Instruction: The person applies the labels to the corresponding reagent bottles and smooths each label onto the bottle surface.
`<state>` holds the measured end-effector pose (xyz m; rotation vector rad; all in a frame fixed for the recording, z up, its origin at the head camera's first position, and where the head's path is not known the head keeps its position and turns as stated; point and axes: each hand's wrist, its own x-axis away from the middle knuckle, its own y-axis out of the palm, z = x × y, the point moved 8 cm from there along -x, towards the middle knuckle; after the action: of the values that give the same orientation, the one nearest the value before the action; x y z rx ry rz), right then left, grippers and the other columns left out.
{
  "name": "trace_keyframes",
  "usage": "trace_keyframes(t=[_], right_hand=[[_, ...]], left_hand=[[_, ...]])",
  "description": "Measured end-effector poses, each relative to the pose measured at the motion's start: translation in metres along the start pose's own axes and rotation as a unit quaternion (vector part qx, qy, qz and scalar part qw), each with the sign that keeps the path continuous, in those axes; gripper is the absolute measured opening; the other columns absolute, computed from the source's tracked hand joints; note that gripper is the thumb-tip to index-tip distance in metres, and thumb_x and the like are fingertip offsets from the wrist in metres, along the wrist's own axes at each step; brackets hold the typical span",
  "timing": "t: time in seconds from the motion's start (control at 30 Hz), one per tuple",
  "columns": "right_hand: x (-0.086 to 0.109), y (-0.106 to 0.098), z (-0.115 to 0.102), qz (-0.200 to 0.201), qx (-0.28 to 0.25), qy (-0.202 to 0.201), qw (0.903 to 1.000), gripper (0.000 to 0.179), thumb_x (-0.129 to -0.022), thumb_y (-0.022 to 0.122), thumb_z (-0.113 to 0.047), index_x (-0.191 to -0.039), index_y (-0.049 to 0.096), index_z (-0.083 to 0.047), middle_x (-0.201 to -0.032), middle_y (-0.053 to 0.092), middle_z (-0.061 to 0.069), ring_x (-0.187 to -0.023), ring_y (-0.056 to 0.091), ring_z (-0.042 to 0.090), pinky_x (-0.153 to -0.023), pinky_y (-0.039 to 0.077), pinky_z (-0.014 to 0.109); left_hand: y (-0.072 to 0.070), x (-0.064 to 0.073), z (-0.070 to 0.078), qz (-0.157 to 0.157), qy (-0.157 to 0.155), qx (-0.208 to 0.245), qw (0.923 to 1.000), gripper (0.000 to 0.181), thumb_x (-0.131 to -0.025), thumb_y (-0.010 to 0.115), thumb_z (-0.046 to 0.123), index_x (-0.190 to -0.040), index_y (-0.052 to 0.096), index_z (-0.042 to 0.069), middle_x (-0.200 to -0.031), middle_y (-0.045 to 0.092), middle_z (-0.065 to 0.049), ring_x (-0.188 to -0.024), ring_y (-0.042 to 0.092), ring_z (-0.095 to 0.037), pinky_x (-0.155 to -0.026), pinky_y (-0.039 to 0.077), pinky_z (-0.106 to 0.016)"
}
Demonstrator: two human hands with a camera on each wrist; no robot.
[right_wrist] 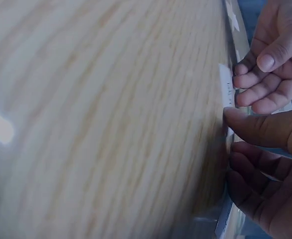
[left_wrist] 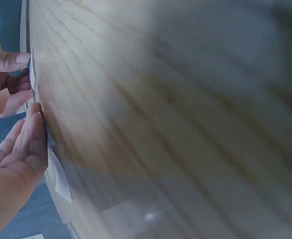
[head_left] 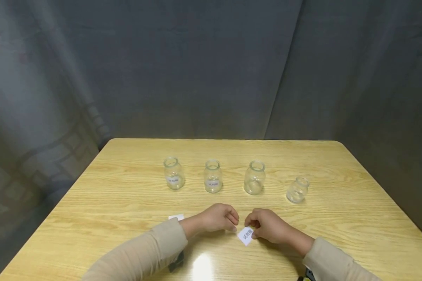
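Note:
In the head view, my right hand (head_left: pixel 270 225) pinches a small white paper label (head_left: pixel 245 235) with dark printed characters, low over the table. My left hand (head_left: pixel 219 218) is just left of it, fingers loosely bent with nothing between them. Its fingertips are close to the label's upper edge; whether they touch it I cannot tell. The right wrist view has my right thumb (right_wrist: pixel 240 122) on the label (right_wrist: pixel 226 84). Beyond the hands stand a clear glass jar (head_left: pixel 174 175) and a second jar (head_left: pixel 213 177), each bearing a similar label, then an unlabelled jar (head_left: pixel 254 179).
A smaller, unlabelled glass jar (head_left: pixel 297 190) stands at the right end of the row. Another white paper (head_left: pixel 176 216) lies partly behind my left forearm. Under that sleeve is a dark object (head_left: pixel 176 263), mostly hidden. The wooden table (head_left: pixel 144 150) ends before a grey curtain (head_left: pixel 183 78).

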<state>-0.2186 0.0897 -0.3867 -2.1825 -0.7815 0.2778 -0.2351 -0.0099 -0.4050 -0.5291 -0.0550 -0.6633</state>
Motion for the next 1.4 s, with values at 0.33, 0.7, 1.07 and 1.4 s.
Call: trace_keyframes(t=[0.33, 0.7, 1.07, 1.4], right_hand=[[-0.001, 0.004, 0.002, -0.003, -0.005, 0.005, 1.0000, 0.025, -0.063, 0.070, 0.003, -0.076, 0.051, -0.008, -0.071, 0.045, -0.002, -0.065, 0.042, 0.012, -0.054, 0.039, 0.022], [-0.004, -0.007, 0.003, 0.051, -0.037, 0.018, 0.9979, 0.023, -0.069, 0.061, 0.010, -0.075, 0.048, -0.007, -0.067, 0.046, -0.002, -0.063, 0.043, 0.011, -0.052, 0.039, 0.021], [-0.016, -0.022, 0.005, 0.106, -0.153, 0.045, 0.9815, 0.009, -0.077, 0.057, 0.005, -0.081, 0.052, -0.001, -0.069, 0.049, 0.004, -0.063, 0.045, 0.014, -0.050, 0.040, 0.020], [-0.020, -0.040, 0.005, 0.160, -0.210, 0.067, 0.9622, 0.007, -0.078, 0.056, 0.005, -0.083, 0.052, 0.002, -0.072, 0.050, 0.007, -0.066, 0.046, 0.016, -0.052, 0.041, 0.021]], left_hand=[[0.010, -0.004, 0.003, -0.018, 0.004, 0.028, 0.9994, 0.019, -0.071, 0.067, 0.002, -0.088, 0.059, 0.000, -0.077, 0.061, -0.002, -0.069, 0.055, -0.008, -0.062, 0.046, -0.018], [0.014, -0.009, 0.009, 0.000, 0.014, 0.030, 0.9994, 0.010, -0.077, 0.060, 0.003, -0.087, 0.059, 0.003, -0.075, 0.057, 0.001, -0.066, 0.052, -0.008, -0.056, 0.047, -0.022], [-0.007, -0.010, 0.009, 0.061, 0.035, 0.092, 0.9933, 0.007, -0.077, 0.059, 0.000, -0.084, 0.058, 0.002, -0.072, 0.054, -0.002, -0.064, 0.050, -0.012, -0.055, 0.046, -0.024], [-0.024, -0.017, 0.020, 0.089, 0.048, 0.065, 0.9928, 0.007, -0.079, 0.058, 0.003, -0.086, 0.058, 0.002, -0.076, 0.055, -0.003, -0.070, 0.051, -0.012, -0.063, 0.048, -0.027]])
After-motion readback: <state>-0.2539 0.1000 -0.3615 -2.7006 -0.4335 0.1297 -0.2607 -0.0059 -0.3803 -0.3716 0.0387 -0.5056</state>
